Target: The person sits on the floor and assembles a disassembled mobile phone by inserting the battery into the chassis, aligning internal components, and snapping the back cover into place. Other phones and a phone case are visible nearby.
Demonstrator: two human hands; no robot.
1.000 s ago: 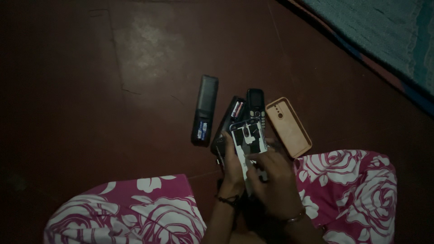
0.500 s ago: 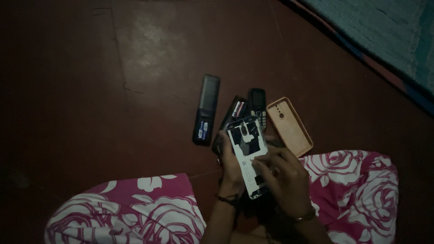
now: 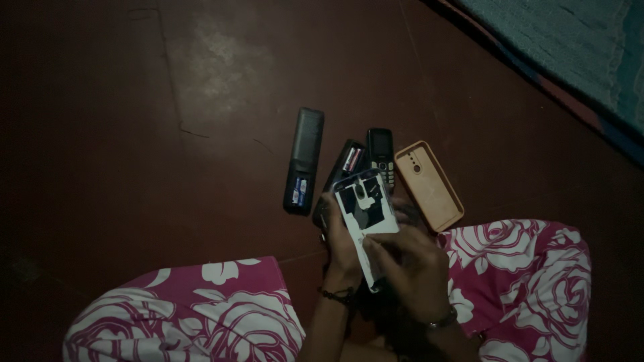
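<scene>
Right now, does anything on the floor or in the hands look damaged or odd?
Yes: the phone in both hands has no back cover, and two remotes lie with battery bays uncovered.

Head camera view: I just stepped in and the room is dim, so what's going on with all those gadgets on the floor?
A person sits on a dark red floor. Their left hand holds an opened smartphone, back cover off, while the right hand works at its lower part. Lying beyond it are two remote controls with batteries exposed, a small keypad phone and a tan phone case.
</scene>
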